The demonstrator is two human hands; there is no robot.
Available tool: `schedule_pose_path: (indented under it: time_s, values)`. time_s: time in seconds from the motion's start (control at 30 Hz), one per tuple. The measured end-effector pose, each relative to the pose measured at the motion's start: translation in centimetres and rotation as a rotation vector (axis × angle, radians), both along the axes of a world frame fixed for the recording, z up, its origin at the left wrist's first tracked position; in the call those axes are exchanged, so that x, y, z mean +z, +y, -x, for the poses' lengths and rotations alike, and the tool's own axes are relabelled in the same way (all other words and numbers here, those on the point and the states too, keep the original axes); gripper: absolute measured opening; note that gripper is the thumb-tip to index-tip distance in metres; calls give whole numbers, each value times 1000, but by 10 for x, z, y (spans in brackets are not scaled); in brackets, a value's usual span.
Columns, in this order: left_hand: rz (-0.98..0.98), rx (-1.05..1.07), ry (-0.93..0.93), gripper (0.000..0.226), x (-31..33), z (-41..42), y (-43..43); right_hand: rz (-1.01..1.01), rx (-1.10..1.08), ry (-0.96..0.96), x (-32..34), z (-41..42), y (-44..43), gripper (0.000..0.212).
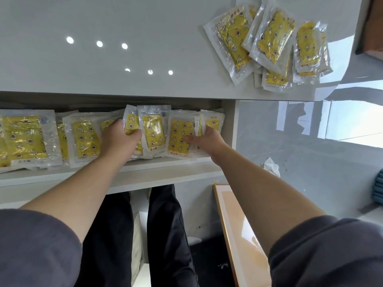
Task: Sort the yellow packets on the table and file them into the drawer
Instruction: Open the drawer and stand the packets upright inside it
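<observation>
An open white drawer point(145, 172) below the tabletop holds several yellow packets in clear wrappers, standing in a row. My left hand point(119, 137) is inside the drawer and grips a bunch of upright packets point(130, 123) near the middle. My right hand point(205, 137) is further right and holds another packet point(179, 137) with its thumb across the front and its fingers behind. A loose pile of several yellow packets point(269, 44) lies on the white table at the far right.
The glossy white table point(124, 59) reflects ceiling lights. A wooden-framed board point(234, 224) leans at the lower right. A crumpled tissue point(271, 165) lies on the grey floor. A brown box point(373, 25) sits at the top right corner.
</observation>
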State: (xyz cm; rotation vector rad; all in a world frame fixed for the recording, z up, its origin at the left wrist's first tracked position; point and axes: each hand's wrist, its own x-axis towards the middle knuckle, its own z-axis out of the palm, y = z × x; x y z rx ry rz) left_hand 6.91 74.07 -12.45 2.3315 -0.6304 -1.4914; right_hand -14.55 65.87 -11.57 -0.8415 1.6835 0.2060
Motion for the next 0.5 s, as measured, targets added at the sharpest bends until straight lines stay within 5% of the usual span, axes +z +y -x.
schedule_pose_path:
  time_s: [0.5]
  values:
    - [66, 20, -111, 22, -5, 11, -1, 89, 108, 153, 3, 16, -16, 42]
